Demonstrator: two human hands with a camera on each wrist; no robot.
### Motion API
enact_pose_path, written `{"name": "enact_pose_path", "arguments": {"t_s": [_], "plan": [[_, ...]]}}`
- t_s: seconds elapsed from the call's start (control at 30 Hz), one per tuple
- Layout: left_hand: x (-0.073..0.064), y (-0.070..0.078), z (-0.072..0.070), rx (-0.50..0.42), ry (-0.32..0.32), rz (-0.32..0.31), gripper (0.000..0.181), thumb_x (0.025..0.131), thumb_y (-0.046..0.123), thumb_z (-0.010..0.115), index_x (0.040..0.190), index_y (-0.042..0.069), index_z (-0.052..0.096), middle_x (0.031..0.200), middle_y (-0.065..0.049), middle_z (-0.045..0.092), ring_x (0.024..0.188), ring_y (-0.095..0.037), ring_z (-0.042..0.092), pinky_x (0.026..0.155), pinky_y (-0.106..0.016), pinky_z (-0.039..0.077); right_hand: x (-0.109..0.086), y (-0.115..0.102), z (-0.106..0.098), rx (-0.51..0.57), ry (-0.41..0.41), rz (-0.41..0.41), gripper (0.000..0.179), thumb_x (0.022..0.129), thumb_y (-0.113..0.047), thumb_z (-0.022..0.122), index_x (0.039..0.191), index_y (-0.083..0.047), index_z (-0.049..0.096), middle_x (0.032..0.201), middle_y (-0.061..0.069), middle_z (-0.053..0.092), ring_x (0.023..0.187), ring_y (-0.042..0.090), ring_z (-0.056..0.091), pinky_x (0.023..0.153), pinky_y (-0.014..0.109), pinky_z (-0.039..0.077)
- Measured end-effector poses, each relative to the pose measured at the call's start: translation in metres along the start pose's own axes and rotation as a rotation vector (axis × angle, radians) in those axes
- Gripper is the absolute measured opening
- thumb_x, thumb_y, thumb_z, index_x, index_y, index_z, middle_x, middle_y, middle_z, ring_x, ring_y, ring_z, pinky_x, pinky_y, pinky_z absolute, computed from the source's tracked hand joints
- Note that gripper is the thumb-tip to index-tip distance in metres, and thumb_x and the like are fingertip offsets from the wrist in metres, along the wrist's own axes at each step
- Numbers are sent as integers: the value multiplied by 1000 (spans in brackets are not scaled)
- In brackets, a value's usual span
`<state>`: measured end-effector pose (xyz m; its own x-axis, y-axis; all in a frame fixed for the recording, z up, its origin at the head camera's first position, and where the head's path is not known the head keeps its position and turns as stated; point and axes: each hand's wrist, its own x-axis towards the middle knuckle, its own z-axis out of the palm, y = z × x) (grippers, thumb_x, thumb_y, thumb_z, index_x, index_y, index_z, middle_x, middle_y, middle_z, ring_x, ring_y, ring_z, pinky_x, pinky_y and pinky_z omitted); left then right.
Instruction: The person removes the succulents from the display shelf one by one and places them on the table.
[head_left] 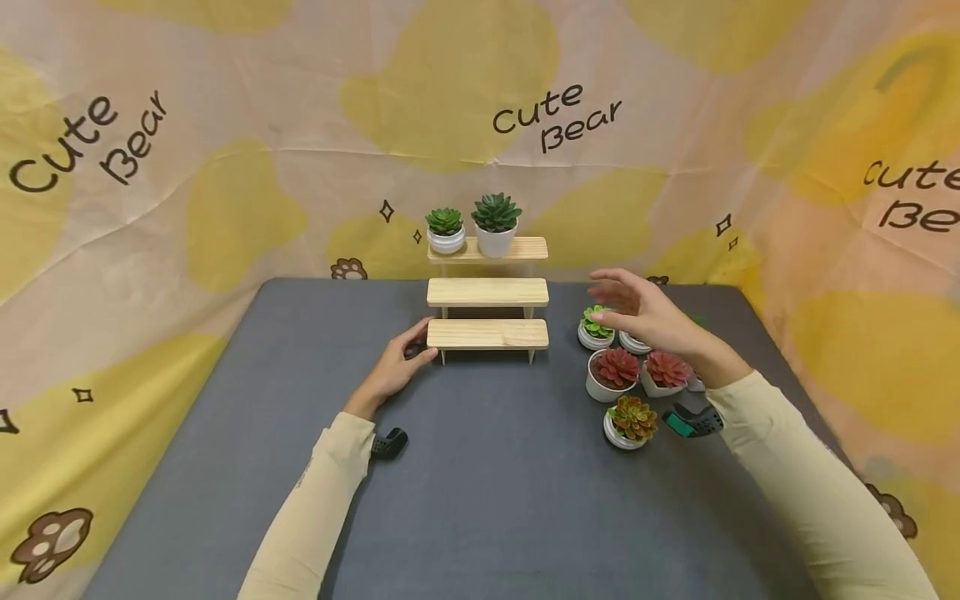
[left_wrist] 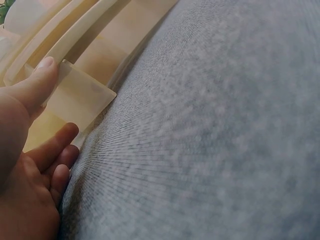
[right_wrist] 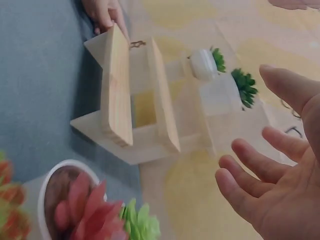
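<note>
A three-step wooden display stand (head_left: 487, 334) with translucent side panels stands at the back of the table. My left hand (head_left: 393, 367) grips the left end of its lowest step; in the left wrist view the thumb (left_wrist: 44, 75) lies against the wood edge. On the top step are a small potted green succulent (head_left: 446, 237) and a larger dark green one (head_left: 496, 233). My right hand (head_left: 651, 321), fingers spread and holding nothing, hovers over a group of potted succulents. Nearest to it are a bright green one (head_left: 596, 335) and a white pot (head_left: 634, 342) partly hidden under the hand.
Two red succulents, one in a round pot (head_left: 611, 382) and one in an angular pot (head_left: 663, 381), stand right of the stand. An orange-green succulent (head_left: 632, 425) is in front of them. A patterned cloth (head_left: 300, 183) hangs behind the grey table (head_left: 480, 500).
</note>
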<state>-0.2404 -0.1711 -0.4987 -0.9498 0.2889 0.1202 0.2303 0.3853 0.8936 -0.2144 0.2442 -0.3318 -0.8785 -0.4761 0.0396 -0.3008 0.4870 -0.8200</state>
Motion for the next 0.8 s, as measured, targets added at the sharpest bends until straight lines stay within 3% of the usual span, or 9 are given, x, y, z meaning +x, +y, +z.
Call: {"name": "enact_pose_path", "arguments": {"t_s": [0.07, 0.17, 0.43, 0.6, 0.8], "plan": [[1, 0, 0, -2, 2, 0, 64, 101, 16, 63, 157, 6, 36, 146, -23, 56, 132, -39, 51, 96, -39, 36, 17, -2, 3, 23, 9, 12, 59, 101, -17, 62, 154, -9, 36, 151, 21, 49, 140, 38, 47, 113, 51, 39], [2, -1, -1, 5, 1, -2, 63, 101, 17, 63, 157, 7, 37, 145, -22, 56, 132, -38, 52, 96, -39, 36, 37, -5, 7, 40, 25, 30, 63, 101, -18, 63, 155, -8, 34, 151, 23, 48, 140, 39, 46, 114, 56, 37], [3, 1, 0, -7, 2, 0, 63, 101, 17, 63, 157, 6, 36, 145, -22, 56, 131, -38, 52, 96, -39, 36, 82, -12, 17, 145, 97, 61, 64, 99, -18, 65, 155, -9, 35, 153, 25, 46, 142, 39, 44, 114, 55, 37], [-1, 1, 2, -1, -8, -14, 64, 101, 18, 63, 158, 8, 36, 146, -22, 55, 133, -38, 51, 96, -39, 36, 98, -12, 26, 225, 133, 70, 67, 100, -13, 62, 157, -4, 29, 155, 27, 42, 142, 39, 43, 117, 53, 34], [-1, 1, 0, 4, 8, -10, 64, 100, 18, 64, 157, 7, 37, 146, -22, 56, 132, -39, 51, 95, -40, 35, 118, -26, 34, 230, 197, 83, 73, 97, -16, 66, 159, -7, 27, 157, 25, 39, 144, 40, 39, 119, 52, 32]]}}
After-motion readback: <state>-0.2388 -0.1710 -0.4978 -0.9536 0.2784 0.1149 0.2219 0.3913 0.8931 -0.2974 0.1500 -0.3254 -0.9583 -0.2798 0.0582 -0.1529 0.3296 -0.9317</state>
